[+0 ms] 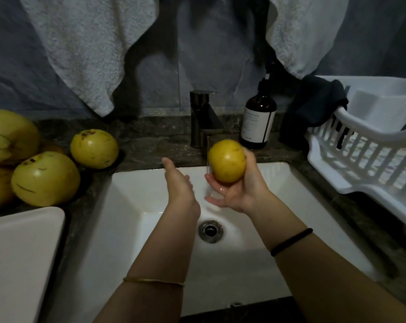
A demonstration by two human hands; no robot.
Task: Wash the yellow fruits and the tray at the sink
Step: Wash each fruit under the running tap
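Observation:
My right hand (238, 191) holds a round yellow fruit (227, 160) over the white sink (132, 206), just under the dark tap (203, 120). A thin stream of water runs down beside the fruit. My left hand (180, 186) hovers to the left of the fruit with straight fingers, holding nothing and not touching it. Several more yellow fruits (94, 148) lie on the dark counter at the left. A white tray (17, 252) sits at the lower left corner of the counter.
A brown pump bottle (258, 122) stands right of the tap. A white dish rack (370, 150) with a dark cloth (314, 106) over its rim fills the right counter. Two light towels (85, 50) hang on the wall behind. The drain (210, 230) lies in the sink's middle.

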